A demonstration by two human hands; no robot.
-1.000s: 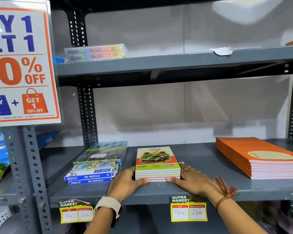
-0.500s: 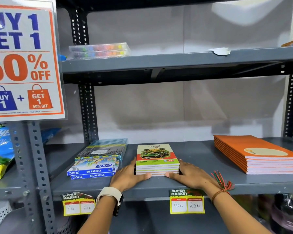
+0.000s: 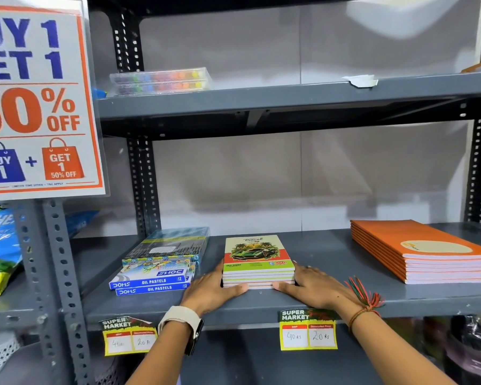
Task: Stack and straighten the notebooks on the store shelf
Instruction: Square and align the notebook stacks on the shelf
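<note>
At shelf centre, approx 6 o'clock of view, the car-cover notebook stack lies flat on the lower shelf, long axis running front-to-back (6–12 o'clock). Left hand presses stack's left side, right hand its right; fingers flat and together, thumbs on front edge, stack squeezed between palms, not lifted. Both hands equally near. Stack edges look nearly flush. Oil pastel boxes sit just beside at 9 o'clock: little room that way. Toward 3 o'clock, bare shelf before the orange notebook stack, well apart. Rear, 12 o'clock: open.
</note>
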